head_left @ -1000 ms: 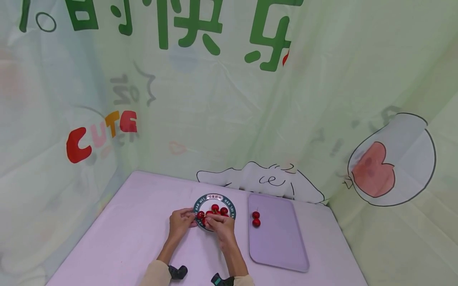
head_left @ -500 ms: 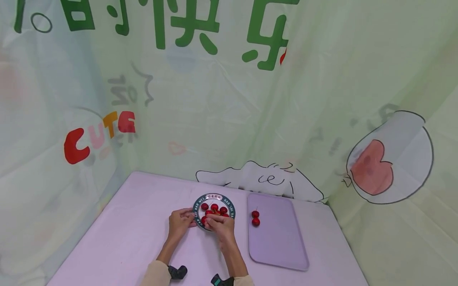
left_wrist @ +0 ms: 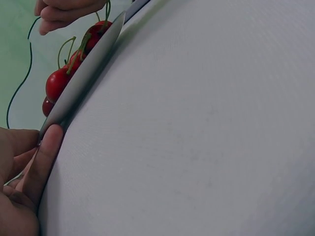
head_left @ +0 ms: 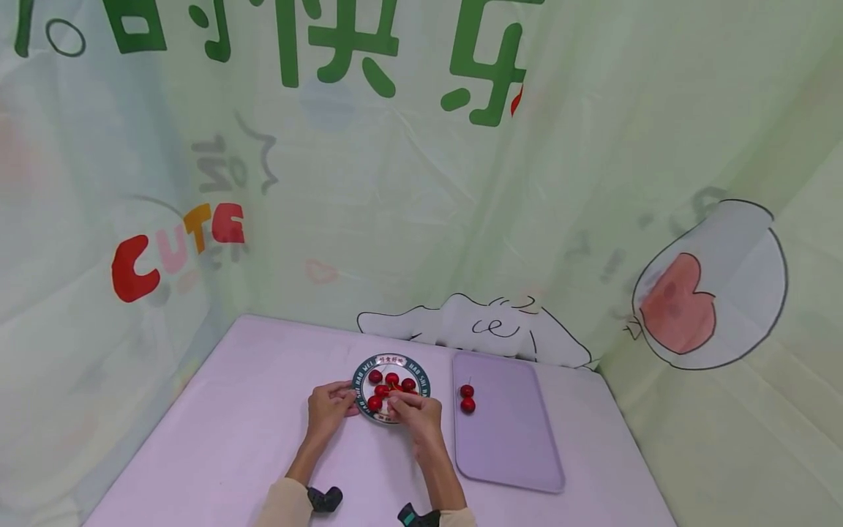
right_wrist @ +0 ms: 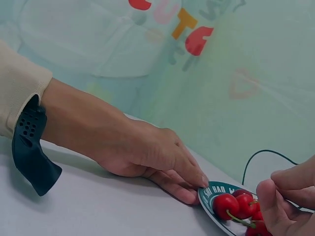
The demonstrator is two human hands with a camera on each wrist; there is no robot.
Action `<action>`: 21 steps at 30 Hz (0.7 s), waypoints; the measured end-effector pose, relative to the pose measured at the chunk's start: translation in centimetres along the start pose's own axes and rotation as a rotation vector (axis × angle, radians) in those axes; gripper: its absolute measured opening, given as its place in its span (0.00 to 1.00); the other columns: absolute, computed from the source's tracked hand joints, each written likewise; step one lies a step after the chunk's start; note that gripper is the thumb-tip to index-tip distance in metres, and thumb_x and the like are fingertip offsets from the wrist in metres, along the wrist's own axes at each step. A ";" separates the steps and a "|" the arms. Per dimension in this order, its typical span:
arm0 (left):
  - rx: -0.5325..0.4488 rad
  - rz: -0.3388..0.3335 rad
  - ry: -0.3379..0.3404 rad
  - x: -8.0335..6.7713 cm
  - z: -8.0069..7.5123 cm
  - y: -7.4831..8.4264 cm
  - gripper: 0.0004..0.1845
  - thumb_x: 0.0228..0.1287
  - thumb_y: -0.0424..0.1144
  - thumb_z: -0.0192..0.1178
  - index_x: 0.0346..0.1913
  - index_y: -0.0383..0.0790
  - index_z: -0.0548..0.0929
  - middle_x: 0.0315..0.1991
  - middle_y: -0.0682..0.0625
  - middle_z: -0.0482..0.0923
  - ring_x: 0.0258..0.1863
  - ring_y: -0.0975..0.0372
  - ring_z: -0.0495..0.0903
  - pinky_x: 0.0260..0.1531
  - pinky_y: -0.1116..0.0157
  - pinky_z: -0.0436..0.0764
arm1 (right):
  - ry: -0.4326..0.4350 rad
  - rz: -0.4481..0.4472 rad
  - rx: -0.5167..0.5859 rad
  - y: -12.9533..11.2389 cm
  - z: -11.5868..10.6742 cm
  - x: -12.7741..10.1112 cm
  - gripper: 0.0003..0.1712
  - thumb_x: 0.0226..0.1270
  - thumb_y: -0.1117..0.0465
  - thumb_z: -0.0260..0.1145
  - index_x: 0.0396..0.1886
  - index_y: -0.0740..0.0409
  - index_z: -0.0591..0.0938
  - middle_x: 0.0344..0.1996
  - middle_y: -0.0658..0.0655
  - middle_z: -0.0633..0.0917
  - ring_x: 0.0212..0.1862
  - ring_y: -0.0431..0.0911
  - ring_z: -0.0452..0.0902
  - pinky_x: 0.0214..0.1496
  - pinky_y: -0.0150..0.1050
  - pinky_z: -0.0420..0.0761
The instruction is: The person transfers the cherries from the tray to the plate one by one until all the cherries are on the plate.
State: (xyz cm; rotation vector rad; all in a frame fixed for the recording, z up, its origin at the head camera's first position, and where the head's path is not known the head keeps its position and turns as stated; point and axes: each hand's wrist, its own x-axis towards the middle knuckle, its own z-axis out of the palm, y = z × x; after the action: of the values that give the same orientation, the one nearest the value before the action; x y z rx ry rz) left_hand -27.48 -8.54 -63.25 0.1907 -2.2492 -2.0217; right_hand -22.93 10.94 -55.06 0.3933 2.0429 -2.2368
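Observation:
My left hand (head_left: pixel 327 410) pinches the left rim of a round plate (head_left: pixel 359 407), with a finger under the rim in the left wrist view. The plate has a dark green lettered border and a white middle. Several red cherries (head_left: pixel 375 403) with green stems lie on it; the front right ones are partly hidden by my right hand (head_left: pixel 421 421). That hand is over the plate's front right side, thumb and index finger (right_wrist: pixel 268 194) close together near the cherries. I cannot tell whether a stem is between them.
Right of the plate lies a purple tray (head_left: pixel 510 439), with two cherries (head_left: pixel 467 398) near its left edge. A pale tablecloth (head_left: pixel 224 432) covers the table. Printed curtains (head_left: pixel 408 219) hang behind and at both sides.
A cherry near the plate's left rim one second ago now lies farther back. My right hand has shifted slightly right, uncovering more of the front left cherry. The left hand stays at the rim.

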 end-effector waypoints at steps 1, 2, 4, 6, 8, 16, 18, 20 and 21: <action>0.006 -0.001 -0.001 0.0 0.0 0.0 0.16 0.76 0.29 0.67 0.62 0.26 0.86 0.37 0.38 0.92 0.27 0.61 0.91 0.31 0.72 0.92 | 0.002 0.000 0.001 -0.1 -0.2 -0.1 0.17 0.73 0.62 0.76 0.55 0.68 0.91 0.39 0.55 0.94 0.35 0.39 0.89 0.42 0.26 0.91; 0.006 0.001 -0.001 0.0 0.0 0.1 0.16 0.76 0.29 0.66 0.62 0.26 0.86 0.37 0.38 0.92 0.27 0.61 0.91 0.31 0.72 0.92 | 0.004 0.008 0.006 -0.3 -0.3 -0.2 0.17 0.73 0.62 0.76 0.55 0.68 0.91 0.39 0.55 0.94 0.35 0.39 0.89 0.42 0.25 0.91; 0.004 0.007 -0.002 -0.1 0.0 0.2 0.16 0.76 0.28 0.66 0.62 0.25 0.86 0.37 0.37 0.92 0.27 0.59 0.92 0.31 0.71 0.92 | 0.005 0.010 0.014 -0.7 -0.6 -0.5 0.17 0.74 0.63 0.76 0.56 0.69 0.90 0.40 0.56 0.94 0.36 0.40 0.89 0.43 0.25 0.91; 0.009 0.013 -0.003 -0.2 0.0 0.3 0.16 0.76 0.28 0.66 0.62 0.24 0.86 0.37 0.37 0.92 0.27 0.59 0.92 0.31 0.71 0.92 | 0.001 0.006 0.025 -1.0 -0.8 -0.7 0.18 0.74 0.64 0.76 0.57 0.71 0.89 0.40 0.57 0.95 0.36 0.39 0.89 0.43 0.26 0.91; 0.012 0.015 -0.002 -0.2 -0.1 0.5 0.16 0.77 0.28 0.66 0.62 0.24 0.86 0.37 0.37 0.92 0.28 0.58 0.92 0.31 0.71 0.92 | -0.003 -0.001 0.041 -1.1 -1.1 -0.8 0.18 0.74 0.65 0.75 0.58 0.72 0.89 0.40 0.58 0.95 0.36 0.39 0.89 0.43 0.26 0.92; 0.034 -0.005 0.013 -0.3 0.0 0.7 0.16 0.77 0.30 0.67 0.62 0.27 0.86 0.37 0.39 0.91 0.27 0.62 0.91 0.30 0.74 0.91 | 0.020 -0.013 0.038 -1.4 -2.4 -0.7 0.19 0.75 0.64 0.75 0.59 0.71 0.88 0.39 0.53 0.94 0.37 0.39 0.88 0.44 0.27 0.92; 0.036 -0.005 0.014 -0.3 0.0 0.7 0.16 0.77 0.30 0.67 0.62 0.26 0.86 0.36 0.39 0.91 0.26 0.62 0.91 0.30 0.73 0.91 | 0.036 -0.013 0.029 -1.5 -2.9 -0.6 0.19 0.75 0.64 0.74 0.59 0.71 0.89 0.39 0.54 0.94 0.38 0.40 0.88 0.45 0.28 0.92; 0.031 -0.013 0.015 -0.3 0.0 0.7 0.16 0.77 0.30 0.67 0.62 0.26 0.86 0.36 0.40 0.91 0.26 0.62 0.91 0.30 0.73 0.91 | 0.056 -0.020 0.014 -1.5 -3.3 -0.6 0.18 0.75 0.63 0.75 0.58 0.70 0.89 0.39 0.54 0.94 0.37 0.40 0.87 0.44 0.27 0.92; 0.029 -0.014 0.013 -0.3 0.1 0.7 0.17 0.76 0.30 0.67 0.62 0.26 0.86 0.35 0.39 0.91 0.26 0.61 0.91 0.30 0.73 0.91 | 0.066 -0.030 0.005 -1.6 -3.5 -0.6 0.18 0.75 0.64 0.75 0.58 0.71 0.89 0.39 0.55 0.94 0.37 0.40 0.87 0.44 0.27 0.92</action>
State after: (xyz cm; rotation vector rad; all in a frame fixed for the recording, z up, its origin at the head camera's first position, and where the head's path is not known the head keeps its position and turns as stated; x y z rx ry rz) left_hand -27.20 -8.36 -62.58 0.2230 -2.2768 -1.9894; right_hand -22.31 14.47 -53.61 0.4458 2.0890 -2.2764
